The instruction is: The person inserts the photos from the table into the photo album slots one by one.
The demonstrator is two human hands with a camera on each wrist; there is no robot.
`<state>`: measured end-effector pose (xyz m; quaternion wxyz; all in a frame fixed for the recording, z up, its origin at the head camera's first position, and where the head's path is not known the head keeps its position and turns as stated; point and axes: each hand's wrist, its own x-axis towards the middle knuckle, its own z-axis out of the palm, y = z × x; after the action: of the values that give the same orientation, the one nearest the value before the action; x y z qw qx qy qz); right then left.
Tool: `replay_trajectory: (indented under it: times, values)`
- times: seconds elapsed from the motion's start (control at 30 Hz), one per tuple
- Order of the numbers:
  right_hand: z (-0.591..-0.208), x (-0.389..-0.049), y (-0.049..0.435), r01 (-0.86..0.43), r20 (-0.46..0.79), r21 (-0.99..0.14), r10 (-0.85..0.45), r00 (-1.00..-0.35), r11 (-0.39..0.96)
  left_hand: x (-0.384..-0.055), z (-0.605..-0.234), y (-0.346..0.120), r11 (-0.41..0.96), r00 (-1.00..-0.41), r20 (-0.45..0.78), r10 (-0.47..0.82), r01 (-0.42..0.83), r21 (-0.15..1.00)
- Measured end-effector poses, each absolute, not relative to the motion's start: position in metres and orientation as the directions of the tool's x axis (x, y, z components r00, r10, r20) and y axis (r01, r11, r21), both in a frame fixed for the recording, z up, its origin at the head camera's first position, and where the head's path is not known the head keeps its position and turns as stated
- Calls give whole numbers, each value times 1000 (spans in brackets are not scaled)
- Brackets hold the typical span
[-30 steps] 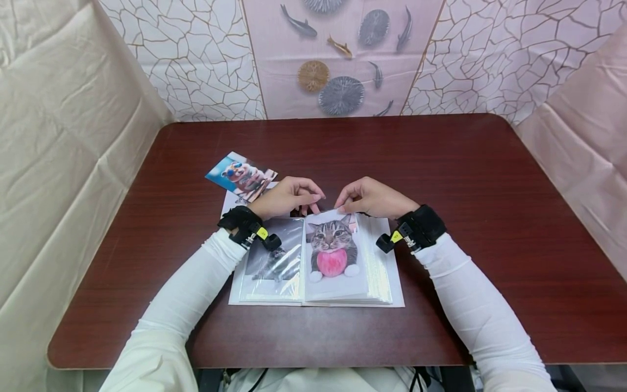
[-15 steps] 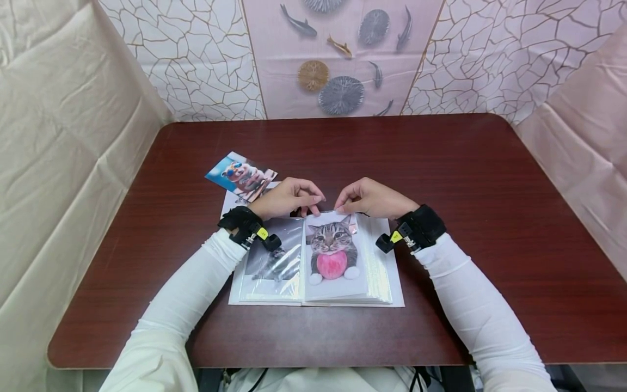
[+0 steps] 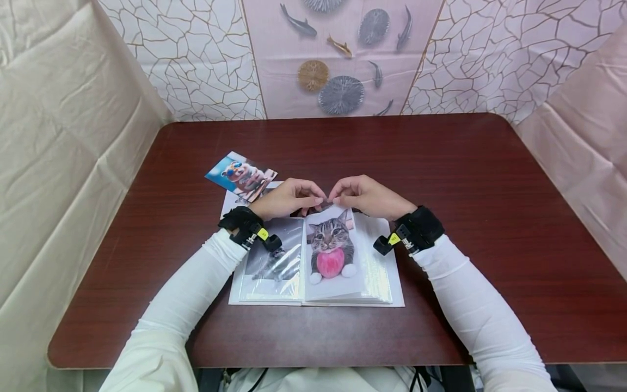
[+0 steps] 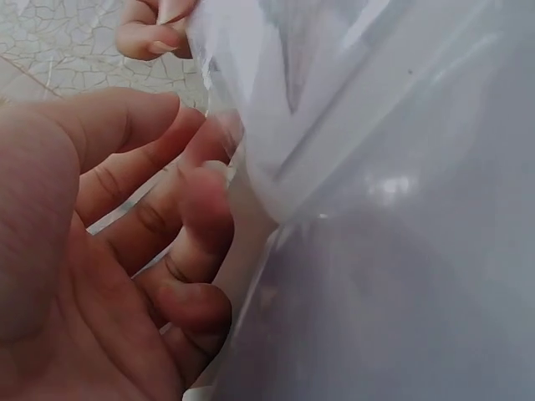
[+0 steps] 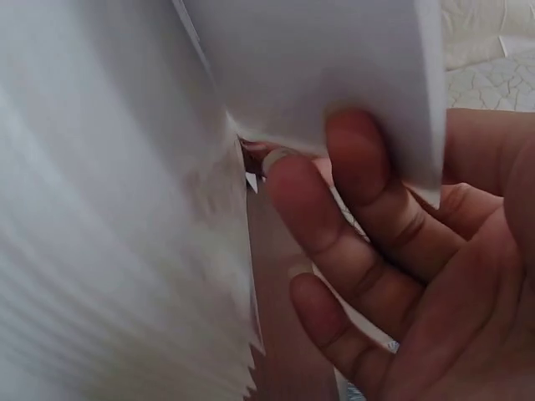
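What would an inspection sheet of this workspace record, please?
Surface: dark reddish-brown table, wood-grained.
Job's things: open album; cat-picture page, partly lifted.
Clutter: loose photo overlapping a white sheet, beyond the album's left side.
Hands: right hand pinches the page's top edge; left hand loosely curled beside it, contact unclear.
Cables: thin black cables below the table's near edge.
Surroundings: patterned backdrop behind, pale fabric on both sides.

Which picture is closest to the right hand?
The cat picture, in the open photo album: the right hand pinches its page near the top. The blue picture and grey picture lie farther left.
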<state>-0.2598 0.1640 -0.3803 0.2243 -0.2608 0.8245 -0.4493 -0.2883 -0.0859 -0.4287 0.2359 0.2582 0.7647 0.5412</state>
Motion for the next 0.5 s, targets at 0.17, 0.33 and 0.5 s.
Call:
replay_trajectory:
  times: [0.17,0.33,0.5]
  values:
    - [-380,-259,163,-236,-83,-889,-644,-760,393,-287,-428,-84,277,-759,-76,646,141,950]
    - [-379,-258,161,-185,-71,-937,-679,-731,296,-286,-427,-83,306,-770,-88,632,143,941]
    - [-382,-257,160,-160,-72,-955,-718,-692,250,-286,-427,-83,303,-783,-70,618,155,940]
